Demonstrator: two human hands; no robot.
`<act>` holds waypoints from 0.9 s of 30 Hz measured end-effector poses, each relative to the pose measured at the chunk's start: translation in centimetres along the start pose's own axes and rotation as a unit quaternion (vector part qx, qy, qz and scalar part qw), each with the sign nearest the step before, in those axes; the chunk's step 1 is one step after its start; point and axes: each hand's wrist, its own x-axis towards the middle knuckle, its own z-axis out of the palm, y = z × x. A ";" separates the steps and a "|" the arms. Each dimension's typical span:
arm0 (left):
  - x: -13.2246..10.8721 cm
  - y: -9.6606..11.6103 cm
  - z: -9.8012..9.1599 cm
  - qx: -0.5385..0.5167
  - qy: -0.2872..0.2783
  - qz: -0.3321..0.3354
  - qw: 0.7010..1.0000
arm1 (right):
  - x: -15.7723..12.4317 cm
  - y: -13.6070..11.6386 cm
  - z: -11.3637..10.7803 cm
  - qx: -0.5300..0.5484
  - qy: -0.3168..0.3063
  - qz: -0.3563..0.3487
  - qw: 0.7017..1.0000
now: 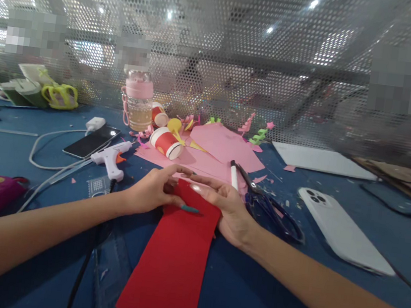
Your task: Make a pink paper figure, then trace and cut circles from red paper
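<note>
A long strip of red paper (173, 260) lies on the blue table (267, 291), running from the near edge up to my hands. My left hand (156, 188) pinches the strip's far end from the left, thumb and fingers closed on it. My right hand (225, 204) holds the same end from the right, fingers curled over the top edge. Both hands meet at the strip's far end. Just behind them lie pink paper sheets (221, 151), a white marker (234, 175) and black scissors (270, 207).
A white glue gun (111, 157), a dark phone (90, 141) with a white charger cable, a tipped red paper cup (165, 142) and a pink bottle (138, 100) sit left of centre. A white phone (342, 230) lies right. A clear ruler (111, 267) lies near. Mesh wall behind.
</note>
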 end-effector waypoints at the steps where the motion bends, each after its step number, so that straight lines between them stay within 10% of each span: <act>1: 0.0 -0.1 0.0 0.001 -0.001 -0.001 1.000 | 0.0 0.0 0.0 0.000 0.003 0.002 1.000; 27: 0.0 -0.1 -0.1 0.020 0.001 -0.001 1.000 | 0.1 -0.2 0.0 0.022 0.001 0.011 1.000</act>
